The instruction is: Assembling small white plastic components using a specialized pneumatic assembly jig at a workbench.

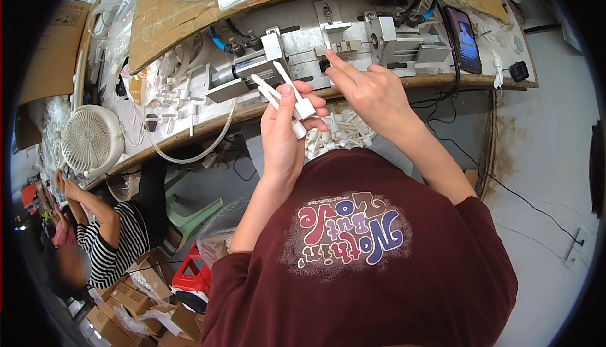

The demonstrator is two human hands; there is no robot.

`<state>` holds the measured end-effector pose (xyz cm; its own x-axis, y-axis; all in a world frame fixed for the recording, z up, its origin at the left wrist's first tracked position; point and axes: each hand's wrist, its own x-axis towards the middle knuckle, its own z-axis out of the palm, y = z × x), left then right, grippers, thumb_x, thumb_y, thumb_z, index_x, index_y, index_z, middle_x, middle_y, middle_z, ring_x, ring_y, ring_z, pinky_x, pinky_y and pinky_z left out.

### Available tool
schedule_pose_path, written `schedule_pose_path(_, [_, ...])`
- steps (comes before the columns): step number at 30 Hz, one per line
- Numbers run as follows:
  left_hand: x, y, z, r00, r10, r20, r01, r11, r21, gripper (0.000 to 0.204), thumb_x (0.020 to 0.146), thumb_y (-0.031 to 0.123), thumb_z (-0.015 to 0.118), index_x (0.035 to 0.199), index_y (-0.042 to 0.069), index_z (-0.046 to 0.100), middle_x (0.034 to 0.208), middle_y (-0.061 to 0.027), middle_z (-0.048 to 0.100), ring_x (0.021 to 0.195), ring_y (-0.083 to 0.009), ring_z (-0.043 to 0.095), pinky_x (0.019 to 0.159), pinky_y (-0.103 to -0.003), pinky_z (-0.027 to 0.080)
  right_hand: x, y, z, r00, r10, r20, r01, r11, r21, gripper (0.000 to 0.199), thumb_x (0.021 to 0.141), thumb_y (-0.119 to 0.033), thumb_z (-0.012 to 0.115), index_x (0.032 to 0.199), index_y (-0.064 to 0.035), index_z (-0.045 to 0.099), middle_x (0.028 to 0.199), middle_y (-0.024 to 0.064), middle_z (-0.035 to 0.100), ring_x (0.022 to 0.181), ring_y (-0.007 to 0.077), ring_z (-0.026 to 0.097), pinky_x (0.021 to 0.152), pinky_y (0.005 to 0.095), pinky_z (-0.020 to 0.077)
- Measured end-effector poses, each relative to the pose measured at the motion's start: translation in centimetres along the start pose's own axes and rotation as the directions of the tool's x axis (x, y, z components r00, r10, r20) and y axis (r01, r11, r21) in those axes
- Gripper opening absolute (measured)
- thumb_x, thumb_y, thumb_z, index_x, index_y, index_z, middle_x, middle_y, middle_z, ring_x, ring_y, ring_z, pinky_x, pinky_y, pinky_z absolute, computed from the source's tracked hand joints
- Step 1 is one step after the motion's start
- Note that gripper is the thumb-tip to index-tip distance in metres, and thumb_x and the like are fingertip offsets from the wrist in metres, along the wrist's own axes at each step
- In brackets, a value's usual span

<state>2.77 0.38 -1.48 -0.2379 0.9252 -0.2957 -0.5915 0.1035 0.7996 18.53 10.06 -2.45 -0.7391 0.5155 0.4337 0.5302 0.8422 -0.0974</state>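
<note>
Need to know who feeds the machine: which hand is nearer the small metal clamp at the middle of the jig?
Right. The right hand has its fingertips at the metal clamp. The left hand is lower and to the left, holding white plastic pieces.

Long white plastic sticks with blocky square ends (287,98): small bundle, tilted toward 11 o'clock, at 9 o'clock of small beige plastic piece (323,50) seated on the metal fixture (353,44).

A cluttered workshop. A long wooden workbench (442,81) curves across the top, partly covered with brown cardboard (158,25). A small white desk fan (91,139) stands at its left end. Below lie a pale, stained concrete floor (543,158), a green plastic stool (192,217) and stacked cardboard boxes (117,322). Black cables (505,189) trail to a wall socket (577,243).
</note>
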Motion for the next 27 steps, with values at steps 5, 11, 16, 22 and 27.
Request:
schedule_pose_path(5, [0.3,-0.1,0.1,0.996,0.083,0.04,-0.085,0.995,0.061,0.039,0.107,0.024,0.045,0.135,-0.003,0.046,0.102,-0.0142,0.068,0.091,-0.0193,0.069,0.071,-0.032,0.061,0.2,-0.2,-0.2,1.0,0.023,0.002,-0.023,1.0,-0.009,0.026,0.077,-0.009,0.068,0.103,-0.0063,0.069,0.128,0.0056,0.068,0.052,0.0189,0.057,0.053,0.0266,0.0482])
schedule_pose_path(11, [0.1,-0.1,0.0,0.991,0.114,0.07,-0.119,0.989,0.085,0.035,0.107,0.02,0.045,0.133,-0.004,0.045,0.108,-0.0182,0.067,0.099,-0.0243,0.069,0.08,-0.036,0.061,0.1,-0.4,0.0,0.999,0.038,0.02,-0.038,0.999,-0.006,0.031,0.076,-0.007,0.067,0.106,-0.0052,0.068,0.129,0.0065,0.067,0.053,0.0198,0.059,0.054,0.0284,0.0515])
schedule_pose_path(16, [-0.1,0.3,0.2,0.989,0.123,0.079,-0.13,0.987,0.096,0.03,0.107,0.018,0.044,0.128,-0.003,0.048,0.114,-0.0216,0.067,0.103,-0.0266,0.068,0.086,-0.037,0.06,0.3,-0.5,-0.1,0.998,0.034,0.054,-0.032,0.999,-0.033,0.03,0.075,-0.006,0.067,0.105,-0.0051,0.068,0.131,0.0086,0.066,0.052,0.0205,0.059,0.055,0.029,0.0521])
schedule_pose_path(22, [-0.1,0.0,-0.1,0.991,0.127,0.033,-0.13,0.982,0.14,0.029,0.107,0.017,0.046,0.126,-0.003,0.052,0.118,-0.0219,0.067,0.103,-0.0231,0.068,0.089,-0.034,0.056,0.4,0.1,-0.7,0.999,0.008,-0.032,-0.004,0.992,0.128,0.03,0.078,-0.014,0.074,0.106,-0.0052,0.068,0.12,0.0091,0.07,0.063,0.0228,0.065,0.058,0.031,0.0535])
schedule_pose_path(27, [-0.1,0.1,-0.9,0.997,0.07,0.033,-0.072,0.996,0.049,0.028,0.106,0.018,0.047,0.125,-0.002,0.053,0.114,-0.0181,0.069,0.1,-0.0193,0.068,0.088,-0.031,0.055,0.0,-1.5,-2.5,0.984,0.03,-0.173,0.055,0.884,0.464,0.038,0.075,-0.017,0.08,0.11,-0.0077,0.071,0.107,0.0066,0.069,0.072,0.0218,0.067,0.063,0.0312,0.0554])
